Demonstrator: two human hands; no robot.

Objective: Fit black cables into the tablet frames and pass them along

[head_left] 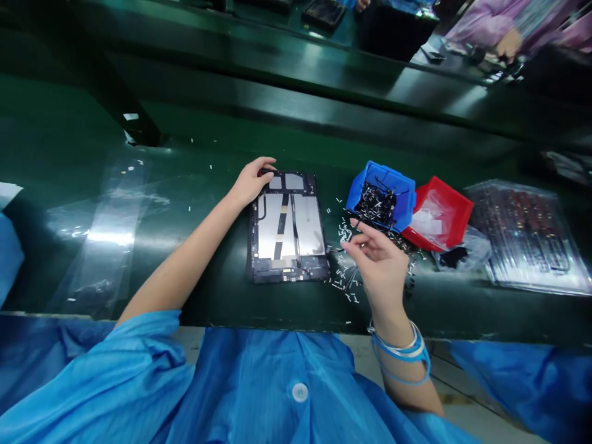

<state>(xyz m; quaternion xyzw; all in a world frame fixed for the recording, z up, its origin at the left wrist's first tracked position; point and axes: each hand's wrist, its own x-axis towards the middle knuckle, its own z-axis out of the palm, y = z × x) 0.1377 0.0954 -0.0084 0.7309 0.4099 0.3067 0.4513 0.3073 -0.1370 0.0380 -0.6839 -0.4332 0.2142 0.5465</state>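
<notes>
An opened tablet (pixel 305 228) lies on the green bench, its inside showing silver plates, dark flat cables and a black frame. My left hand (pixel 252 182) holds its far left corner, thumb on top and fingers along the edge. To the right of the tablet, my right hand (pixel 382 259) is closed in a pinch just in front of a blue bin (pixel 404 191). A small dark strip seems to sit between thumb and forefinger; its exact kind is too small to tell. Many small black and white parts (pixel 377 200) fill the bin.
Small white scraps (pixel 345 231) are scattered between tablet and bins. Beside the blue bin stands a red bin (pixel 456 209) with clear plastic inside. Further right are a plastic bag (pixel 476 246) and stacked clear trays (pixel 531 234). A dark post (pixel 115 98) rises at left. Co-workers' hands (pixel 509 44) show across the bench.
</notes>
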